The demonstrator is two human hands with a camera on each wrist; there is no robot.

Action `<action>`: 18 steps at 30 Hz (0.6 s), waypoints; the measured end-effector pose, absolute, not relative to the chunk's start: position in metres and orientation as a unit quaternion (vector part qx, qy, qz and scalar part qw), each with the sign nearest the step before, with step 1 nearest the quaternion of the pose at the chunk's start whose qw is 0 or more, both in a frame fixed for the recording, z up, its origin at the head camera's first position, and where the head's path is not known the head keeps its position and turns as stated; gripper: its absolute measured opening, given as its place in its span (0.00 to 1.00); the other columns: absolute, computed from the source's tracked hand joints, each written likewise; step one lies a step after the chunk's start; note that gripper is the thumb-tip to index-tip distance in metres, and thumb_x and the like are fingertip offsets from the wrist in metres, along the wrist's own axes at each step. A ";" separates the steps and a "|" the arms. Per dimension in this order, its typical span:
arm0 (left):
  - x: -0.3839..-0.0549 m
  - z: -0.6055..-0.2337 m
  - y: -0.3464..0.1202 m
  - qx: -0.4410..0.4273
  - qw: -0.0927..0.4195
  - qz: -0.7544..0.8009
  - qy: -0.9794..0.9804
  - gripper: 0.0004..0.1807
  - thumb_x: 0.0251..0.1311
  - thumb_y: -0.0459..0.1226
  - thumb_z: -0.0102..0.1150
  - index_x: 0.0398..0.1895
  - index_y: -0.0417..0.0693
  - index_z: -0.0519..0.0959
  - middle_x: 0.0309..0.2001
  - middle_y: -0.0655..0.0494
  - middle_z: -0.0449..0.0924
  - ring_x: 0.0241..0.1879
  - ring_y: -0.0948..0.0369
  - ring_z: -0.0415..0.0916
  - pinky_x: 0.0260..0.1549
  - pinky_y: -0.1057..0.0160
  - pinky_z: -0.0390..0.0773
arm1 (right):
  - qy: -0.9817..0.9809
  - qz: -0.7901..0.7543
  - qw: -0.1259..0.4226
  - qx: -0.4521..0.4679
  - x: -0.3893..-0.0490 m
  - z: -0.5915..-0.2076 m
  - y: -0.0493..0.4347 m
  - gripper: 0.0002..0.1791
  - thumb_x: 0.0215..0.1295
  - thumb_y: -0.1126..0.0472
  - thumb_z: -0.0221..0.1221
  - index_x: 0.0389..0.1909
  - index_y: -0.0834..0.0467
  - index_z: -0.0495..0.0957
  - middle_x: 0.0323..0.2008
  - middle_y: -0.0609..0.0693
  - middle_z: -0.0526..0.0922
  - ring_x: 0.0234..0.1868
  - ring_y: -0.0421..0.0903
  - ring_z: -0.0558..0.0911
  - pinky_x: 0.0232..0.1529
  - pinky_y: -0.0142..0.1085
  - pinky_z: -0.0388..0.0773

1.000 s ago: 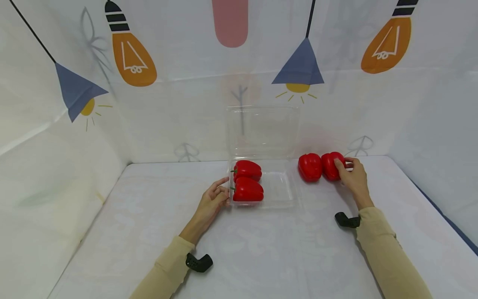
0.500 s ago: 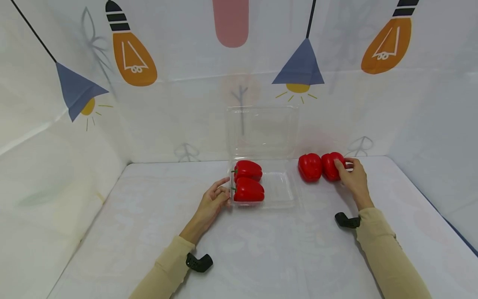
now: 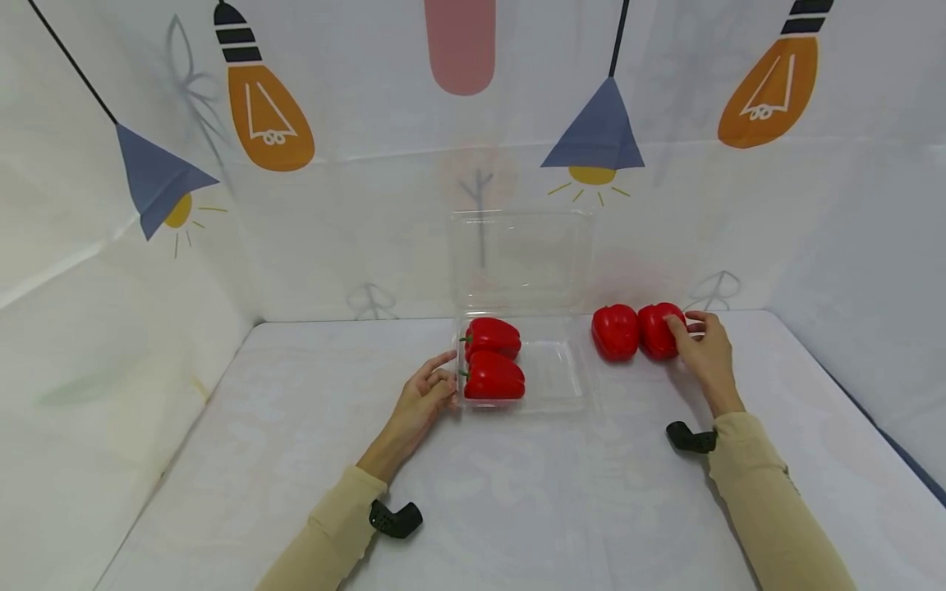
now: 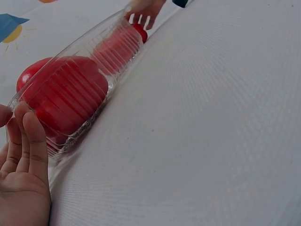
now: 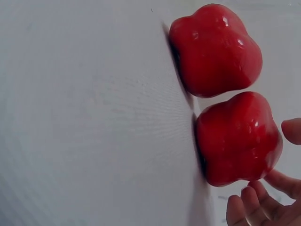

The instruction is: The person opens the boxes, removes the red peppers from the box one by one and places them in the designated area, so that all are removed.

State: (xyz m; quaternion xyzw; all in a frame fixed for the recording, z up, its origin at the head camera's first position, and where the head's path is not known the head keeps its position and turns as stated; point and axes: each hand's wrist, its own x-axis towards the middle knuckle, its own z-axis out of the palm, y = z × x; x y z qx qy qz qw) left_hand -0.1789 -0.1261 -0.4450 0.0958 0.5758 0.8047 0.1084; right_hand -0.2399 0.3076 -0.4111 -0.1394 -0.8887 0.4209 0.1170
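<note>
A: How do we log the left hand?
B: Fingers fairly straight, touching the left wall of the clear plastic box, lid up.
A: And the right hand?
B: We see thumb and fingers curled round a glossy red bell pepper, beside a second red pepper, both on the white desk.
A: Two red peppers in the box's left half.

A flat table with a pale white covering carries, toward its back edge, a clear, rectangular, plastic hinged box — lid raised — and, just right of it, two glossy, blocky red bell peppers standing side by side.
</note>
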 end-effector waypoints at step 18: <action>-0.179 -0.447 -0.128 0.099 0.108 0.807 0.572 0.29 0.65 0.28 0.48 0.69 0.41 0.57 0.34 0.60 0.72 0.31 0.66 0.72 0.33 0.72 0.77 | -0.867 0.437 0.192 -0.143 -0.236 -0.399 0.301 0.30 0.66 0.43 0.49 0.63 0.59 0.66 0.50 0.55 0.71 0.45 0.40 0.68 0.38 0.28 0.66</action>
